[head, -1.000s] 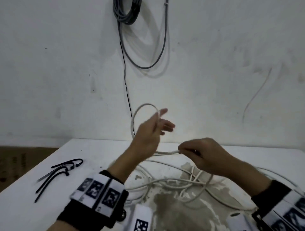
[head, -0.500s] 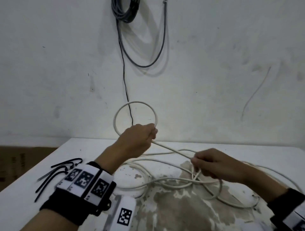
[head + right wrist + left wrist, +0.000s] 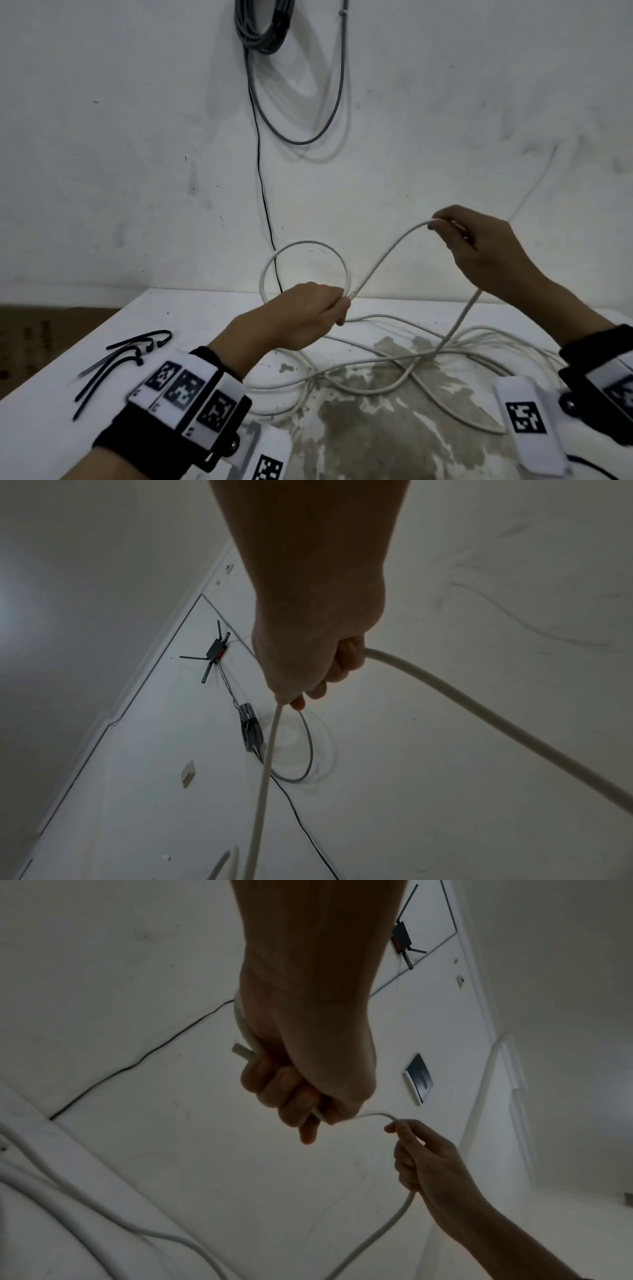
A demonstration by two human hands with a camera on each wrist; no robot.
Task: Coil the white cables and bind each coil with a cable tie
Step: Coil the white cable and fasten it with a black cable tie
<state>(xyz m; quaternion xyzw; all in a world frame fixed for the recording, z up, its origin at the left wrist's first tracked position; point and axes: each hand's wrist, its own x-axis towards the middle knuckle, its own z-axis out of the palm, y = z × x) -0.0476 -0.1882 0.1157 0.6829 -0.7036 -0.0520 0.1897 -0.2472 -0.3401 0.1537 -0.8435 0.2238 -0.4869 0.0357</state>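
Note:
My left hand (image 3: 322, 308) grips a white cable (image 3: 387, 260) where one round loop (image 3: 305, 245) stands up above the fist; its cut end (image 3: 240, 1050) sticks out beside the fingers. From the fist the cable climbs right to my right hand (image 3: 455, 236), raised near the wall, which holds it in curled fingers (image 3: 346, 664). Below that hand the cable drops to the loose tangle (image 3: 394, 370) on the white table (image 3: 68, 394). Several black cable ties (image 3: 126, 356) lie on the table's left part.
A grey cable bundle (image 3: 263, 31) hangs on the wall above, with a thin black wire (image 3: 263, 192) running down to the table. The table top has a worn brown patch (image 3: 394, 428) in front. White tagged devices (image 3: 524, 414) lie near both wrists.
My right hand has risen from the table up and to the right, drawing out a stretch of cable. My left hand still holds the loop, slightly lower.

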